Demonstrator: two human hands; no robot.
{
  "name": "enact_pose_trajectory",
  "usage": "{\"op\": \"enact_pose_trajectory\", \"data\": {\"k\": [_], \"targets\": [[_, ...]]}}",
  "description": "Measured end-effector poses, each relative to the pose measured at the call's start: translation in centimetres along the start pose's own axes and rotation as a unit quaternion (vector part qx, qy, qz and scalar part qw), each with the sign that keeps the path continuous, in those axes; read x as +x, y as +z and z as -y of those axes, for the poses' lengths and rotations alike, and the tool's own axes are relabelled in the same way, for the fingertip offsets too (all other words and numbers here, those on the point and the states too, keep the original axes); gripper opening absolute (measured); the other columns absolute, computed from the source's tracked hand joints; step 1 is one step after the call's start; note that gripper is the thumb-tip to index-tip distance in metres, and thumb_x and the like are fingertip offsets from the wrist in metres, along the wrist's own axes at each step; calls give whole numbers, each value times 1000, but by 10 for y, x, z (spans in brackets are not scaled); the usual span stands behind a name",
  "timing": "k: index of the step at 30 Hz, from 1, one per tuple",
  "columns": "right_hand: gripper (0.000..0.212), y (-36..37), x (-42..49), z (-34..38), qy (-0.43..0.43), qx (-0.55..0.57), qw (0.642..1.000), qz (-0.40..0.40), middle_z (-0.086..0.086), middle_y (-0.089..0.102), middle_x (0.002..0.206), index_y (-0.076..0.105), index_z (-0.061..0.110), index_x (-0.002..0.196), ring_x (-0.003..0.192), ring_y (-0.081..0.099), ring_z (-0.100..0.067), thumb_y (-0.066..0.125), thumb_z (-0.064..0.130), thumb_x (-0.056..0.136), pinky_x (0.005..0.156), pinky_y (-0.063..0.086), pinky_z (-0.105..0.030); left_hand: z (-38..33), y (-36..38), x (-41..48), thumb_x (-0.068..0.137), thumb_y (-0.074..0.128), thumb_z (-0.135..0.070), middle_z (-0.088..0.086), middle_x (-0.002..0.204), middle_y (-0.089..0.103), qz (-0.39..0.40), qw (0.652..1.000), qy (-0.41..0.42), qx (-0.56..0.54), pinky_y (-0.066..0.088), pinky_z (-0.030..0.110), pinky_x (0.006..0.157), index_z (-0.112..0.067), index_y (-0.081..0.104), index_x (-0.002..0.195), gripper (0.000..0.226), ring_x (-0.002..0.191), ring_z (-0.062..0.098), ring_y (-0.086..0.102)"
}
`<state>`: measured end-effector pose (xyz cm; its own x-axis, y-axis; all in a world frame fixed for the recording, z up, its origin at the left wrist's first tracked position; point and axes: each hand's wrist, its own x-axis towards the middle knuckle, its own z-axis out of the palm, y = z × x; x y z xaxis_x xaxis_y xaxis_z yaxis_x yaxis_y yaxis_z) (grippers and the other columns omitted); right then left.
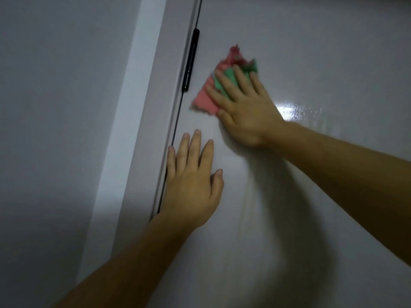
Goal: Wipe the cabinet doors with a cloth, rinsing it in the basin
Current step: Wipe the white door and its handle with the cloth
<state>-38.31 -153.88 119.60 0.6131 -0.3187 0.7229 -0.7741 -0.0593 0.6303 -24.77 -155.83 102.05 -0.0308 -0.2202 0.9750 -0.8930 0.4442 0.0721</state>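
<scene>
At the far left stands a plain grey wall (55,107), and next to it a paler upright strip (133,96) that borders the cabinet. A dark seam (175,130) runs along the door's left edge, with a black bar (190,61) on it higher up; whether that is a handle or a hinge I cannot tell.

The left hand (191,181) lies flat on the cabinet door (311,41), just beside the seam. Its fingers are straight and close together, the thumb is out to the side, and it holds nothing. It is probably there as a brace, to steady the door against the push of wiping and to support the person's lean.

Up and to the right, the cloth (208,97), pink and green, lies against the door near the black bar. The right hand (242,107) presses on it with fingers spread wide, not curled round it. Spreading them puts more of the cloth flat on the surface, and the loose end bunches up above the fingertips. The cloth's edges are blurred, which fits a wiping stroke under way.

Right of that hand, a bright mottled glare (289,111) on the glossy door looks like a damp film. No basin is in view, so rinsing means leaving the door.
</scene>
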Motion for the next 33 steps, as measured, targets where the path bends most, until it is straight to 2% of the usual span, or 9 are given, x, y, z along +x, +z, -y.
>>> {"op": "enact_pose_trajectory", "data": {"k": [4, 6, 8, 11, 14, 18, 24, 29, 33], "targets": [[58, 11, -55, 2, -95, -34, 994, 30, 1, -1, 170, 5, 35, 162, 156, -11, -28, 13, 52, 107, 126, -3, -52, 4, 4, 0, 97, 28, -39, 12, 170, 15, 3, 1000, 12, 4, 7, 58, 126, -14, 24, 160, 68, 158, 32, 5], [59, 6, -44, -19, -75, -46, 996, 27, 1, 2, 170, 7, 36, 162, 157, -7, -29, 15, 52, 106, 127, -2, -51, 7, 4, 0, 99, 29, -41, 10, 171, 9, 5, 1000, 22, 5, 4, 57, 126, -15, 21, 161, 68, 158, 31, 1], [61, -2, -18, -43, 0, -46, 999, -3, -2, 6, 170, 11, 34, 162, 157, 0, -33, 16, 53, 104, 126, -2, -51, 8, 6, -2, 100, 29, -43, 10, 171, 7, 5, 999, 29, 12, 5, 58, 126, -16, 21, 161, 68, 158, 31, 0], [61, -4, -8, -54, 62, -25, 998, -9, -1, 1, 171, 5, 33, 162, 156, -5, -33, 13, 52, 105, 125, -8, -50, 3, 9, -2, 97, 31, -41, 12, 171, 9, -4, 1000, 22, 16, 8, 64, 123, -16, 25, 161, 69, 158, 32, 1], [61, 11, -54, -25, 21, -34, 999, -32, -2, 8, 170, 13, 32, 162, 156, 1, -35, 18, 48, 104, 126, 1, -56, -8, 11, 1, 94, 32, -40, 11, 171, 8, -9, 999, 26, 26, 5, 67, 122, -18, 24, 161, 71, 158, 32, 0], [59, 16, -95, -21, -42, -36, 998, 16, 1, 8, 170, 15, 33, 162, 157, -2, -30, 20, 46, 105, 126, 0, -52, -21, 18, 1, 94, 31, -39, 11, 171, 9, 10, 997, 56, 45, 7, 70, 120, -17, 21, 161, 71, 158, 33, 2], [61, -2, -46, -81, 80, -33, 996, -17, -1, 4, 171, 7, 33, 162, 157, -4, -34, 16, 48, 104, 126, -6, -50, -27, 22, 5, 95, 29, -42, 13, 171, 7, 8, 997, 49, 52, 4, 69, 120, -21, 21, 162, 70, 158, 33, 1], [61, 19, -124, -41, 30, -47, 998, -10, -2, 2, 171, 10, 30, 163, 157, -6, -31, 23, 46, 105, 126, 0, -55, -30, 21, 6, 94, 28, -40, 13, 171, 6, 16, 996, 70, 47, 3, 72, 118, -27, 21, 162, 69, 158, 34, -1], [61, 14, -134, -64, 15, -63, 998, 15, -2, 9, 170, 17, 30, 162, 156, 2, -34, 25, 45, 104, 127, -1, -50, -28, 21, 6, 94, 29, -38, 12, 171, 8, 6, 997, 68, 28, 2, 72, 119, -27, 24, 161, 69, 158, 33, 1]]}}
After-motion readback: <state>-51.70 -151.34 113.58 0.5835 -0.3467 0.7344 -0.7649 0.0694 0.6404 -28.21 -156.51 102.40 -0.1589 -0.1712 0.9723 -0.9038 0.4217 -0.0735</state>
